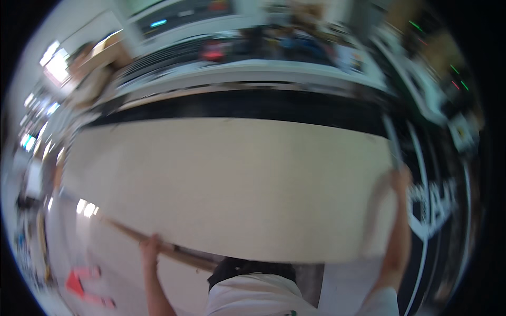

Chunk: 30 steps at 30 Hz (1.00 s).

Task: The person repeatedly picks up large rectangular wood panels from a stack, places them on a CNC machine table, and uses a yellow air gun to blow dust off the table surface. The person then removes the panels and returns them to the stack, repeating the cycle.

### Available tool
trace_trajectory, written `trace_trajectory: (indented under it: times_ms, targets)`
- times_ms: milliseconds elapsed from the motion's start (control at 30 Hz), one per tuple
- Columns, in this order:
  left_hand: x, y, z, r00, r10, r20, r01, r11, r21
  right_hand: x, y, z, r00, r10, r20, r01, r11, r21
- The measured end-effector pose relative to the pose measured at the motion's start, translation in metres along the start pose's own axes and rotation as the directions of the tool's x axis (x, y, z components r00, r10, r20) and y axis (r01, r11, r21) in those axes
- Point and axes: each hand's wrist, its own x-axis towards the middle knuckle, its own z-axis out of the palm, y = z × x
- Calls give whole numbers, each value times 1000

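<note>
A large pale beige board (232,184) spreads in front of me, its near edge close to my waist. My left hand (151,246) is closed at the near left edge of the board, where a narrow wooden strip (184,257) runs alongside. At the board's right edge my right hand (401,179) grips it, with my arm stretched forward along that side. Motion blurs both hands, and the fingers under the board are hidden.
Beyond the board lies a black surface (237,102). A white bench (253,68) behind it carries tools and a red object (213,50). Cardboard boxes (108,50) stand far left. A red-orange frame-like object (76,284) lies on the pale floor (121,274).
</note>
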Motion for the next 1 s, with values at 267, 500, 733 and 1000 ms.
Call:
trace_trajectory:
  times_ms: [267, 500, 733, 1000]
  targets:
    - [89, 37, 26, 957, -270, -104, 277, 960, 52, -72, -210, 20, 968, -252, -15, 248, 934, 258]
    - [138, 76, 54, 980, -196, -37, 191, 976, -101, 10, -167, 48, 987, -157, -46, 163, 967, 193]
    - [121, 100, 112, 978, -207, -13, 204, 972, -120, 68, -185, 70, 979, -155, -133, 173, 974, 143]
    - [90, 135, 127, 973, -229, 26, 229, 974, 3, 107, -474, 138, 777, -553, -303, 626, 626, 465]
